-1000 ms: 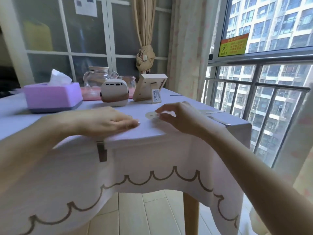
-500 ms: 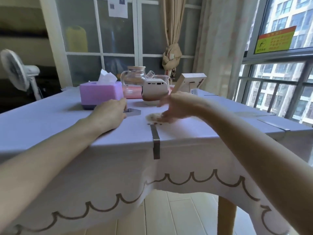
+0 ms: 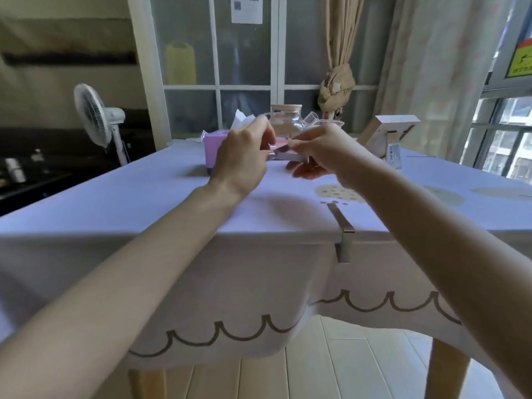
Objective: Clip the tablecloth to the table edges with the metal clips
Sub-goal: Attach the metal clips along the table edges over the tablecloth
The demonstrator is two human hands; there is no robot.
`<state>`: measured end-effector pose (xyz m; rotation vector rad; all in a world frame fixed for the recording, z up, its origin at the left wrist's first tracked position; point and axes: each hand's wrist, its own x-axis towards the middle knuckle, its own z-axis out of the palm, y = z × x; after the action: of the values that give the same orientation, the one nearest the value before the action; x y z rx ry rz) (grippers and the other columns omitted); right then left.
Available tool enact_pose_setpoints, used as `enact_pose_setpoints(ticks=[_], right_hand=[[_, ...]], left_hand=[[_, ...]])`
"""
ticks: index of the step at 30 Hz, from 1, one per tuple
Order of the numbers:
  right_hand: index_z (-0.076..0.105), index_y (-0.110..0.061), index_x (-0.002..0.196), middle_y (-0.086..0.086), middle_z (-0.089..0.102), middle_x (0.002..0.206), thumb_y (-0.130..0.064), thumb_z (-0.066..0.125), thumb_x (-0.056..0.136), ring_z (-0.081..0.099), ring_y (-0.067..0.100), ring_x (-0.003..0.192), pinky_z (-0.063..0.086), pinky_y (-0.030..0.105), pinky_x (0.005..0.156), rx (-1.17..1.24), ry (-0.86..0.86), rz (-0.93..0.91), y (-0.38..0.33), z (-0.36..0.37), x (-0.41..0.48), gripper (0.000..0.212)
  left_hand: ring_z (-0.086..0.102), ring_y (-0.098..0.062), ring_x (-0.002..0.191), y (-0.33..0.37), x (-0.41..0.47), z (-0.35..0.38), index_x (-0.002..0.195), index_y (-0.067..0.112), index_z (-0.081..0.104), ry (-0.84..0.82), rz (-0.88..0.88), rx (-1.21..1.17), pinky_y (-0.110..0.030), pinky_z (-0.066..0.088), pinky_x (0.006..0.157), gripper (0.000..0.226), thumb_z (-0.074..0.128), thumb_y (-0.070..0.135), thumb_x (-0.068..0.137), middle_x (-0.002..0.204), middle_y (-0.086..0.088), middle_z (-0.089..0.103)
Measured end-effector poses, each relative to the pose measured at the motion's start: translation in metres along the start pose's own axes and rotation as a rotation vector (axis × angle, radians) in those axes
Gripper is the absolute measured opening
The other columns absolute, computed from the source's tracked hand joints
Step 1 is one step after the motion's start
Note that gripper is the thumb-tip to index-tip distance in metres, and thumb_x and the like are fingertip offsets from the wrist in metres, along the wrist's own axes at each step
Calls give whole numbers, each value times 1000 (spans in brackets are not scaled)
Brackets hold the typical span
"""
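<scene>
A pale tablecloth [image 3: 144,203] with a brown scalloped hem covers the table and hangs over its near edge. One metal clip [image 3: 342,231] grips the cloth on that near edge, right of centre. Above the tabletop, my left hand [image 3: 241,156] and my right hand [image 3: 322,148] meet on a second metal clip [image 3: 285,155], held between their fingertips. Most of that clip is hidden by the fingers.
A purple tissue box [image 3: 214,148] stands just behind my left hand. A glass jug [image 3: 286,119], glass cups and a wooden frame [image 3: 388,133] line the far side. A white fan [image 3: 98,116] stands left of the table; window bars are on the right.
The view has swung left. My left hand lifted the loose clip off the tabletop, and my right hand left the cloth and joined it on the clip.
</scene>
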<state>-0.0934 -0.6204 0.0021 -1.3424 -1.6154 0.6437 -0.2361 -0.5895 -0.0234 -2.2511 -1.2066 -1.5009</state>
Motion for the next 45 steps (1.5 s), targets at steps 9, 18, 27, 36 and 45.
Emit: enact_pose_setpoints(ticks=[9,18,27,36,45], right_hand=[[64,-11,103,1,59,74,-6,68,82,56,17,51,50,20,42,154,401,-186,-1,8,-33,22],[63,-15,106,-15,47,64,-8,75,74,63,23,72,56,42,71,-153,314,-310,9,48,-54,35],[62,-7,81,-6,60,67,-9,74,77,59,11,59,58,32,61,-123,221,-358,1,55,-65,13],[66,-11,87,-1,66,76,-9,75,75,59,16,71,42,15,65,-234,165,-500,-3,67,-66,15],[63,-18,78,-5,65,74,-1,75,70,55,7,71,45,14,63,44,-7,-539,-22,127,-78,22]], left_hand=[[57,-29,91,5,-3,1,111,8,45,-195,-223,141,-34,38,67,52,43,56,90,99,-8,63],[-5,-17,146,-16,-27,-11,150,19,3,-944,-235,281,-45,-1,117,67,20,54,96,159,-1,-5],[-7,12,134,-89,-69,-121,148,30,6,-929,-321,243,-22,-7,112,114,9,96,54,153,21,-2],[11,12,134,-115,-103,-164,145,38,16,-779,-66,391,0,5,102,116,14,100,47,144,30,10],[13,12,131,-108,-104,-164,142,42,21,-756,-126,341,-15,17,110,106,37,93,50,139,35,14]])
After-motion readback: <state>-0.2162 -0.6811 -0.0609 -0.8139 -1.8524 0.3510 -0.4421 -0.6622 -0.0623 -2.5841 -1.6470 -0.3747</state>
